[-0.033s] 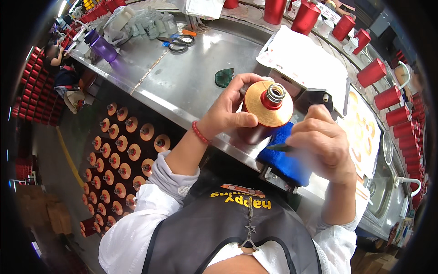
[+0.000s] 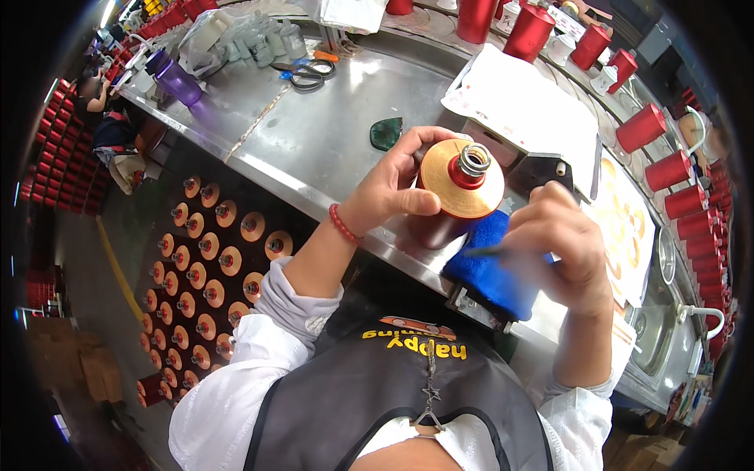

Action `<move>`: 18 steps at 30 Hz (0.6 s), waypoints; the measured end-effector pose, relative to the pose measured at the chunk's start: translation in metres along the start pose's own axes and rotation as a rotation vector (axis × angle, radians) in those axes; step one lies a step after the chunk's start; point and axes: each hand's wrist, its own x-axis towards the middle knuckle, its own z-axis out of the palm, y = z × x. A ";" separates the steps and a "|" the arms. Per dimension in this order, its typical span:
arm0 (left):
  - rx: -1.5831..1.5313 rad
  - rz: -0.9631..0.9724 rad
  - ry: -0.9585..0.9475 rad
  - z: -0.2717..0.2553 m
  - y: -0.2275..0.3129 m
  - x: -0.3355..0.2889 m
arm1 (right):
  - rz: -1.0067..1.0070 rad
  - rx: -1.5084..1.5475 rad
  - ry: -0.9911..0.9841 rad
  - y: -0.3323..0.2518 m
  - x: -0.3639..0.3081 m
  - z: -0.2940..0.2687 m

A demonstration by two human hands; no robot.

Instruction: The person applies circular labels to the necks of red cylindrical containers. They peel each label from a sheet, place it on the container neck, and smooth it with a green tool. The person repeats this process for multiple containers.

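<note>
My left hand (image 2: 397,184) grips a red bottle (image 2: 444,228) with a gold shoulder and a clear ringed neck, tilted so its open mouth faces up. To its right, my right hand (image 2: 561,243) is closed on a slim dark tool (image 2: 487,251). Motion smears that hand, so the tool's kind does not show. The tool's tip points at the bottle's side, apart from it. Beneath the right hand, a blue cloth (image 2: 495,286) lies at the table edge. A dark green flat piece (image 2: 386,134) rests on the metal beyond the left hand.
Scissors (image 2: 308,74) and a purple bottle (image 2: 174,78) lie on the metal table (image 2: 330,129). Several gold-topped bottles (image 2: 208,247) stand low on my left. A white sheet-covered box (image 2: 526,102) is ahead. Red bottles (image 2: 640,125) line a curved conveyor; a sink (image 2: 656,337) sits right.
My right hand has shifted slightly, and the slim tool's tip has moved a little to the right and up. The left hand and bottle look nearly the same.
</note>
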 end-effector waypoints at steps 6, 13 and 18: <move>-0.107 -0.022 -0.028 -0.004 0.000 0.007 | 0.535 0.340 0.480 0.031 -0.023 0.017; 0.808 0.514 0.254 0.022 -0.004 -0.027 | 0.399 0.183 0.129 0.046 -0.021 0.045; 1.202 0.614 0.153 0.047 0.012 -0.032 | 0.460 0.081 0.273 0.039 -0.015 0.075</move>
